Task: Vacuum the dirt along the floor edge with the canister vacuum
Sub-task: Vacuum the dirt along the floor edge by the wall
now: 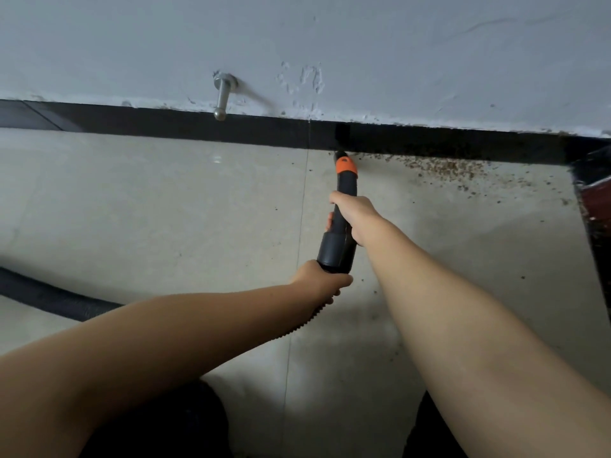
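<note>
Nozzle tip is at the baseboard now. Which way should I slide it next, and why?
Probably slide the nozzle to the right along the baseboard. Its tip sits at the left end of the dirt, which stretches rightward along the floor edge toward the corner, while the floor to the left looks clean. Keep both hands as they are: right hand on the tube, left hand at the hose end.

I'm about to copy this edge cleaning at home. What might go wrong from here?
The nozzle sits at the left end of the dirt, so sweeping too fast may scatter crumbs out across the tile. The black baseboard could get scuffed by the tip. The hose trails behind the left hand and may snag.
</note>
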Motion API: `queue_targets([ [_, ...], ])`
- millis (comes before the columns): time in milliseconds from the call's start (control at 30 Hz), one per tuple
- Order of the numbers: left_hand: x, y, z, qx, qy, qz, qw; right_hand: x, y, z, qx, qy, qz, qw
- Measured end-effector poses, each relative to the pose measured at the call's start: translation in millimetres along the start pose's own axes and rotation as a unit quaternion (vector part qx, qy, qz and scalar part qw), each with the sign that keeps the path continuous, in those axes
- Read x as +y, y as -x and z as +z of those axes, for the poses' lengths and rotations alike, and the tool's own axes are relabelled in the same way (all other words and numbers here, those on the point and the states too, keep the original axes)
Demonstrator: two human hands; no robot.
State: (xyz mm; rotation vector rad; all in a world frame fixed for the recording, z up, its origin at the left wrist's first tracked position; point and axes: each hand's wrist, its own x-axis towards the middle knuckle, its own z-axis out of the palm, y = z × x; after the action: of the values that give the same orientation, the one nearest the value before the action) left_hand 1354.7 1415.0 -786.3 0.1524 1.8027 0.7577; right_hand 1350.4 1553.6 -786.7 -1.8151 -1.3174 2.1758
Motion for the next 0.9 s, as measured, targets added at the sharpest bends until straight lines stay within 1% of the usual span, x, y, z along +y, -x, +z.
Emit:
queue_targets([
  [200,19.9,-7.1,29.1,-0.053,-0.062,0.024,0.996,-0.6,-5.6,-50.4,0.07,-0.045,0.01,0.996],
  [300,26.3,-11.8,42.4,-0.067,-0.067,0.027,0.995,-1.6,-8.3,-67.0,0.086,-0.045,0.008,0.995],
  [467,29.4,-17.5,48.5,-0.058,-0.048,0.023,0.997,-6.1,-13.9,-69.2,0.074,-0.039,0.004,0.996],
  [900,6.8,-18.3,29.7,-0.028,0.018,0.011,0.999,-1.7,-15.6,-31.5,0.02,0.007,-0.004,1.0],
])
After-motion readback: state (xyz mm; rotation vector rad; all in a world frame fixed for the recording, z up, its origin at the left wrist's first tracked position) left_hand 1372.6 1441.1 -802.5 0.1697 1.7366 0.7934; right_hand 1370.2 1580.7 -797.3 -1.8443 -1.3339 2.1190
